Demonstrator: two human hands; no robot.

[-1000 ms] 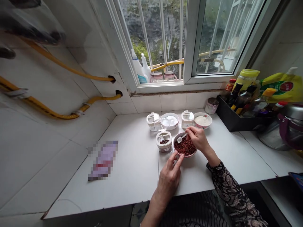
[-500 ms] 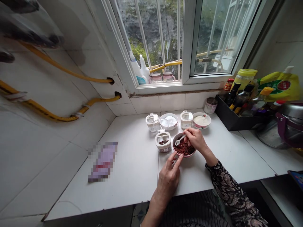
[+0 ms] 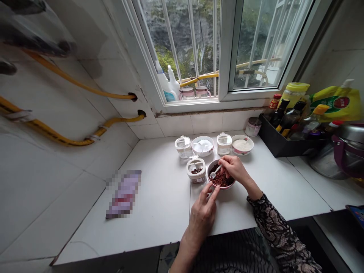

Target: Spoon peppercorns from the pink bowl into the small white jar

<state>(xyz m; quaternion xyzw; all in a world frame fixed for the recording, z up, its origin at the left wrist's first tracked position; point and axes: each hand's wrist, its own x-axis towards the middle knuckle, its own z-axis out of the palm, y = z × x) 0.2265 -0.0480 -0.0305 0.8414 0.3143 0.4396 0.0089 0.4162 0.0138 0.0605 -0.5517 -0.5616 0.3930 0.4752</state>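
Pinches the handle of a small white spoon [image 3: 215,173] with the closed thumb and fingers of the right hand [image 3: 236,169]. Points it down and left from those fingertips, with the scoop end over the dark red bits [image 3: 223,179] at the left side of a round bowl [image 3: 227,187]. Too small to tell if touching the bits or just above them. Touches the near edge of the bowl with two fingertips of the left hand [image 3: 203,212], with those fingers open and a bit apart. Just left of the bowl, a squat clear jar [image 3: 196,176] with a cream rim and some dark red bits inside. Farther back, in a row from left to right, a clear jar [image 3: 182,148] with stuff too hard to make out, a white dish [image 3: 202,153] of white powder, a second clear jar [image 3: 224,145] and a flowered dish [image 3: 242,151] of cream-white grains. Past them, near the wall, a pink jar [image 3: 253,129] with a dark lid. Beside that, a black box [image 3: 280,144] full of bottles. At the far right, a shiny pot [image 3: 324,161].
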